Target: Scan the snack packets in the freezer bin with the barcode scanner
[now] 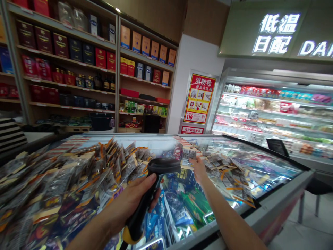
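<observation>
My left hand is wrapped round the grip of a black and yellow barcode scanner, its head pointing right. Farther out, my right hand pinches a small packet with a printed label turned towards me. The scanner head is a short way left of that packet. Below both hands is a chest freezer with wire baskets of blue and green bags. Many clear packets with orange edges are heaped on the left of the freezer top, and a smaller pile of packets lies on the right.
The freezer's dark-edged rim runs along the right. Behind stand shelves of boxed goods and bottles, a red fire-hydrant notice on the wall, and a lit refrigerated display. A dark stool is at the far right.
</observation>
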